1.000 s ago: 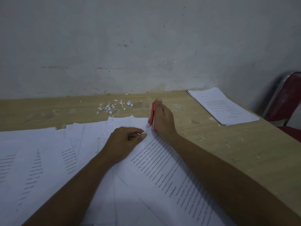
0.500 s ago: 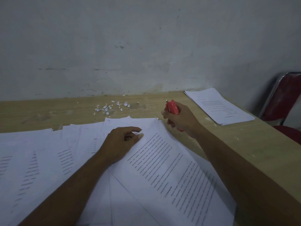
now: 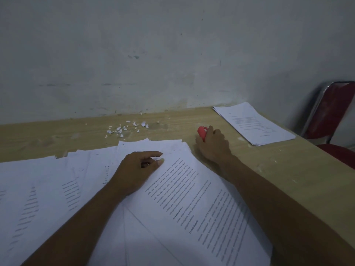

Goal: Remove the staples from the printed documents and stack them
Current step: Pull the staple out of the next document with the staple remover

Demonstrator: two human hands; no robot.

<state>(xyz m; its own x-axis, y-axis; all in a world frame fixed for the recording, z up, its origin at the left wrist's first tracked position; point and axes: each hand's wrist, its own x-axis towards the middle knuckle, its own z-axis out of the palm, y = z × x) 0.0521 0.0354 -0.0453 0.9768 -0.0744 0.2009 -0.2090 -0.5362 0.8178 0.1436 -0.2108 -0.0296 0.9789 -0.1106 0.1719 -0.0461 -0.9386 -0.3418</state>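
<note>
Wooden bench (image 3: 288,169) against a bare wall (image 3: 172,54). The top document (image 3: 192,198) lies on spread papers (image 3: 48,189) under the left hand (image 3: 136,169), fingers curled, hold unclear. The right hand (image 3: 215,144), gripping the red staple remover (image 3: 201,132), has left its corner for bare bench: staple likely out.

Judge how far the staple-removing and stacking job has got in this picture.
Done: a neat stack lies far right, with paper scraps by the wall. In hand: the left hand rests on the top document while the right hand grips a red tool beside it. Left: the loose papers spread at left look unstacked.
</note>
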